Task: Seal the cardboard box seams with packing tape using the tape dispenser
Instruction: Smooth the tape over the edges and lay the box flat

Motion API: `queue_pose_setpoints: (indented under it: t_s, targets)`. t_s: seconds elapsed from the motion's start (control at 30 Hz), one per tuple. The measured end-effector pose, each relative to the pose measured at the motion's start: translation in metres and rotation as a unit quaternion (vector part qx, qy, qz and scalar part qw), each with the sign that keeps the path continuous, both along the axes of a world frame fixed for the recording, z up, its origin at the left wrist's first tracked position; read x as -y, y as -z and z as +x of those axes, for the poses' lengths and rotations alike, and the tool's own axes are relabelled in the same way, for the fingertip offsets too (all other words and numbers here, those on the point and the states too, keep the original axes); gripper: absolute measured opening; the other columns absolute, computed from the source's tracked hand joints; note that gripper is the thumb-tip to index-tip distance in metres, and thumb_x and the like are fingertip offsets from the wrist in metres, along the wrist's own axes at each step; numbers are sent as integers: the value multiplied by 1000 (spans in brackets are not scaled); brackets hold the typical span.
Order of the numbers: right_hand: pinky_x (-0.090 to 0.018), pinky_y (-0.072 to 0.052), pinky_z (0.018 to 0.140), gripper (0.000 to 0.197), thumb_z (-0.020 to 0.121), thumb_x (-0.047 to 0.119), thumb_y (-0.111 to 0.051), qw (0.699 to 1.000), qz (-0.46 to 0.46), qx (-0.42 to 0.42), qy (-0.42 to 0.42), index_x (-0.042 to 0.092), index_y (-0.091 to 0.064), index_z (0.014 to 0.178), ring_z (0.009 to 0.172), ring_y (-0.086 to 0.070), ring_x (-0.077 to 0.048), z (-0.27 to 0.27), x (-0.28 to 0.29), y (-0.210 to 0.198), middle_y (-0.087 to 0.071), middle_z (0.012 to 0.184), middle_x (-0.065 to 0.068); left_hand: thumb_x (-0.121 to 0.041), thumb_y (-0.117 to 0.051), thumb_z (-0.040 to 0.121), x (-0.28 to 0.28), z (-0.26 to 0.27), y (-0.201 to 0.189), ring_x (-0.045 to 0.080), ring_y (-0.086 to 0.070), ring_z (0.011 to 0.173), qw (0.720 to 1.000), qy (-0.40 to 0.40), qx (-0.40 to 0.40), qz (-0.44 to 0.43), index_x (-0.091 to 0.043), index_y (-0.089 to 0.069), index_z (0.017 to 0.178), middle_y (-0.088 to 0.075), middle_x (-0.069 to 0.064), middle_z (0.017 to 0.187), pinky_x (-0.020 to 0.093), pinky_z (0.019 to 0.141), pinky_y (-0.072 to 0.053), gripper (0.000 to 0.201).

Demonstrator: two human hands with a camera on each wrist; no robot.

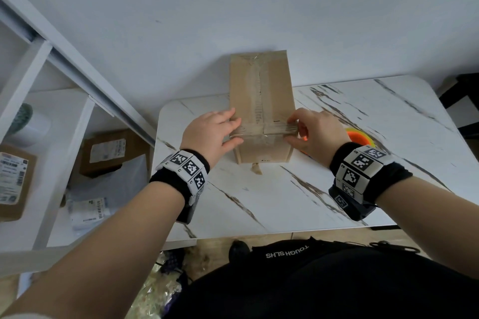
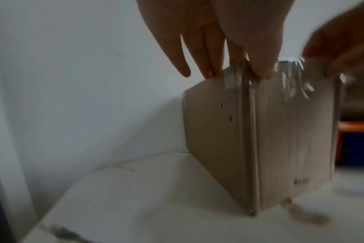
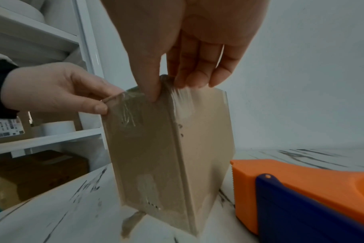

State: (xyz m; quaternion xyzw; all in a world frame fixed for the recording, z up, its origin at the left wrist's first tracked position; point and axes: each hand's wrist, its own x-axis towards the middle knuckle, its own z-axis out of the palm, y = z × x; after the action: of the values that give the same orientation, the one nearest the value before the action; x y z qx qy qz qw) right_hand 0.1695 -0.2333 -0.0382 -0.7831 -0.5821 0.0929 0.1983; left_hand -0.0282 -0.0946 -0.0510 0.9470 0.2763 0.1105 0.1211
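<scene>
A tall brown cardboard box [image 1: 259,80] [image 2: 218,131] [image 3: 156,148] stands on the white marble table [image 1: 259,202], with old tape down its top seam. A clear strip of packing tape [image 1: 261,129] [image 3: 181,102] runs across its near top edge. My left hand [image 1: 223,129] [image 2: 218,41] presses the strip's left end with straight fingers, thumb on the front face. My right hand [image 1: 305,129] [image 3: 187,41] pinches the right end over the corner, fingers curled, thumb on the front. The orange and blue tape dispenser [image 1: 360,137] [image 3: 301,189] lies on the table just right of the box.
A white shelf unit [image 1: 64,111] stands left of the table and holds labelled parcels [image 1: 103,153]. The white wall is right behind the box. A loose scrap of tape [image 1: 256,168] lies at the box's foot.
</scene>
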Motion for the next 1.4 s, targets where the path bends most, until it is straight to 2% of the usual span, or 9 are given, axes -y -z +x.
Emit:
queue_pose_setpoints:
  t_s: [0.1, 0.27, 0.37, 0.47, 0.63, 0.9, 1.1, 1.2, 1.4]
  targets:
    - [-36, -41, 79, 32, 72, 31, -73, 997, -2, 71, 14, 8, -64, 93, 73, -55, -28, -4, -1, -1, -57, 77, -4, -28, -66, 75, 1, 2, 6, 31, -67, 101, 999, 21, -8, 30, -6, -70, 107, -67, 14, 118, 43, 87, -52, 40]
    - [-40, -44, 80, 37, 68, 43, -76, 993, -4, 103, -52, 11, -69, 87, 81, -62, -32, -30, -25, -13, -65, 84, -11, -24, -68, 77, 3, 2, 9, 31, -64, 109, 1000, -3, 9, 5, -7, -68, 112, -64, 13, 123, 40, 94, -47, 38]
    - [-32, -46, 62, 22, 70, 35, -67, 984, -10, 126, -124, 13, -69, 69, 58, -62, -29, -47, -42, -11, -62, 64, -8, -24, -70, 78, 5, 2, 7, 29, -62, 111, 1000, -13, 19, -5, -10, -67, 113, -63, 11, 125, 36, 96, -44, 38]
    - [-25, -42, 52, 33, 74, 38, -50, 976, -7, 141, -162, 18, -70, 57, 44, -54, -25, -43, -42, -3, -56, 54, -4, -25, -70, 80, 5, 0, 5, 26, -60, 115, 999, -27, 23, -16, -14, -65, 117, -60, 7, 130, 31, 97, -42, 39]
    - [-29, -44, 54, 32, 76, 35, -51, 975, 34, 156, -154, 13, -72, 66, 51, -54, -27, -22, -22, 3, -54, 60, -8, -25, -71, 75, 5, 0, 6, 27, -66, 105, 1000, -16, 20, 0, -12, -68, 113, -64, 8, 124, 36, 90, -49, 40]
    - [-35, -49, 47, 16, 74, 17, -69, 989, 90, 82, -85, 5, -74, 84, 58, -57, -34, 7, 6, 13, -56, 68, -17, -28, -68, 81, 4, 1, 4, 23, -58, 117, 1000, -18, 10, -2, -15, -63, 121, -57, 2, 134, 32, 98, -41, 42]
    - [-41, -53, 66, 27, 90, 13, -58, 994, 69, -51, -66, 11, -68, 115, 70, -59, -33, 12, 10, 17, -60, 84, -17, -30, -66, 83, 6, 1, 2, 21, -56, 119, 999, -33, 0, -6, -17, -61, 123, -54, -2, 137, 29, 98, -40, 42]
    - [-40, -53, 70, 32, 92, 8, -53, 993, 64, -51, -89, 11, -63, 122, 75, -60, -33, 15, 13, 18, -60, 89, -16, -31, -65, 85, 8, 1, 2, 19, -53, 122, 999, -44, -8, -16, -19, -59, 126, -51, -5, 139, 29, 99, -39, 43]
    - [-39, -55, 50, 35, 87, 17, -44, 990, 108, 8, -92, 6, -70, 108, 59, -61, -34, 10, 10, 21, -62, 74, -18, -31, -60, 88, 11, 4, -2, 16, -46, 129, 997, -59, -37, -31, -21, -53, 131, -44, -7, 144, 31, 104, -36, 45]
